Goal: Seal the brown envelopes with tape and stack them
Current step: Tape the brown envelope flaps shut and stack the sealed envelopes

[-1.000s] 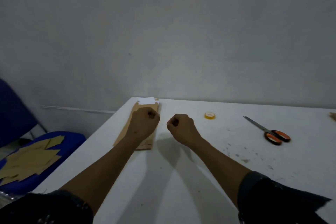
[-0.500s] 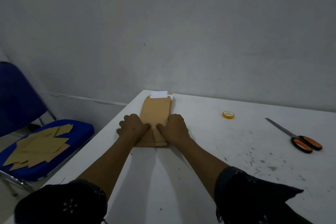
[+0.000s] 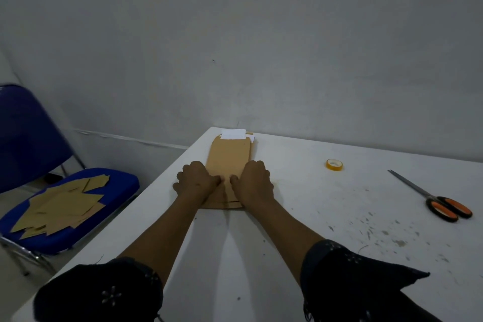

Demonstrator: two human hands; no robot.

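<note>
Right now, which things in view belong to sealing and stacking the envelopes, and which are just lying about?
Belongs to the job:
envelope stack under the left hand and right hand
tape roll
scissors
loose envelopes on the chair

Just lying about:
blue chair
scraps on the table

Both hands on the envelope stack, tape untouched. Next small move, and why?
Probably the right hand lifts off and reaches right for the tape roll. Both hands press the near end of the top brown envelope, the left hand can pin it alone, and the roll lies apart, nearer than the scissors.
</note>
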